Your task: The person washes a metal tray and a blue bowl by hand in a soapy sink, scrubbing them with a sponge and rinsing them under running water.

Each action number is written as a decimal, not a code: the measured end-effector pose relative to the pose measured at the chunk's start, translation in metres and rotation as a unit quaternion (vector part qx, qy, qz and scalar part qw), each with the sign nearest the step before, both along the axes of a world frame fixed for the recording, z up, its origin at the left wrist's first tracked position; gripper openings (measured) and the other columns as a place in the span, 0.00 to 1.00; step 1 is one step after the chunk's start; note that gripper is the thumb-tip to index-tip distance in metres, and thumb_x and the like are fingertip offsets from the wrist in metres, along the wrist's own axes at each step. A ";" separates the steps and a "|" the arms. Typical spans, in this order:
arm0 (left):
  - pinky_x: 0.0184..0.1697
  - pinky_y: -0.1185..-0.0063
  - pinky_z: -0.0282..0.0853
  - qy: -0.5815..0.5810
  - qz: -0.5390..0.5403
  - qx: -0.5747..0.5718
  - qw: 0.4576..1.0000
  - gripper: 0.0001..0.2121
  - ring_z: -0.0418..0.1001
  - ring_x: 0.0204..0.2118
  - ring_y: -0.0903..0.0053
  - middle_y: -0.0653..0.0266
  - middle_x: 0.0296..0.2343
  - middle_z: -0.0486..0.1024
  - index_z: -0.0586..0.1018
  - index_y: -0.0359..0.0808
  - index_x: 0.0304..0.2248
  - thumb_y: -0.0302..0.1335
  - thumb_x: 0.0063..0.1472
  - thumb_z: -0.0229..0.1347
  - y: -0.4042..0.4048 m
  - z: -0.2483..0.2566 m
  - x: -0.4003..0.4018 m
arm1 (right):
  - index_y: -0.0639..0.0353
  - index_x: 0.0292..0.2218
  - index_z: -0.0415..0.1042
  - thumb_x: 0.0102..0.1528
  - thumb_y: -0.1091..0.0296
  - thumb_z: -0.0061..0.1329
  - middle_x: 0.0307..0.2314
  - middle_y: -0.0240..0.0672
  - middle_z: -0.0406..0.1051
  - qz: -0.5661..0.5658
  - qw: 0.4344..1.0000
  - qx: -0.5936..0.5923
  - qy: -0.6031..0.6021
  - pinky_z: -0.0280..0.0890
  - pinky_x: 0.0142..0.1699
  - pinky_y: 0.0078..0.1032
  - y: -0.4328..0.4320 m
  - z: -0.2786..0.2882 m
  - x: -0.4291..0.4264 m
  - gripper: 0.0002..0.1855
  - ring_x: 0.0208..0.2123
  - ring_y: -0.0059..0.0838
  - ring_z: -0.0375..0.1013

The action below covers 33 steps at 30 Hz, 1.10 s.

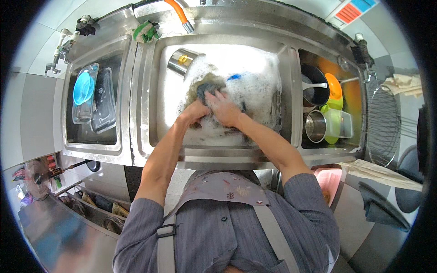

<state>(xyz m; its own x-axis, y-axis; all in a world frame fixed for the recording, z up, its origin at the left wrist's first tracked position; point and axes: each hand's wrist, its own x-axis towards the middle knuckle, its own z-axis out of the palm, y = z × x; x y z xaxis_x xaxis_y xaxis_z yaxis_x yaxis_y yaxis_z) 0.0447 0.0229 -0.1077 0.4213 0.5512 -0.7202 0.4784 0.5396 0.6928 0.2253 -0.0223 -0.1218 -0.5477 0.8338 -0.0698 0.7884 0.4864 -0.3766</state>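
Both hands are in the foamy water of the middle steel sink basin [218,150]. My left hand [196,112] is bent at the foam's surface, its fingers partly hidden. Beside it, my right hand [223,108] lies with its fingers spread on a dark, wet item [207,90], too blurred to name. What my left hand grips, if anything, is hidden by foam and by the hand itself. A steel pot or cup [182,61] lies tilted in the suds at the upper left. A small blue object [234,77] pokes out of the foam beyond my right hand.
The left basin holds a blue plastic basket [83,88] and clear plastic trays [105,102]. In the right basin are a dark pot [315,94], an orange bowl [333,86], a steel pot [315,126] and a clear container [343,124]. An orange hose [177,12] hangs over the rear edge.
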 end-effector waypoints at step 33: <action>0.50 0.63 0.66 -0.014 0.167 0.043 0.985 0.36 0.64 0.54 0.61 0.47 0.56 0.63 0.56 0.30 0.61 0.53 0.66 0.42 -0.036 0.021 -0.026 | 0.74 0.54 0.58 0.54 0.74 0.41 0.54 0.64 0.55 -0.380 0.923 0.025 0.061 0.59 0.56 0.52 0.019 0.006 -0.034 0.27 0.51 0.63 0.62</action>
<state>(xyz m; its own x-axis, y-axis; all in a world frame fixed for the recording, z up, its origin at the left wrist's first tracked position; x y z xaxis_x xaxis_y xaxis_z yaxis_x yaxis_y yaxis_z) 0.0186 -0.0132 -0.0871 0.2257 0.7206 -0.6556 0.2634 0.6028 0.7532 0.1908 -0.0034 -0.1157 0.1949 0.9808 0.0024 0.8625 -0.1702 -0.4766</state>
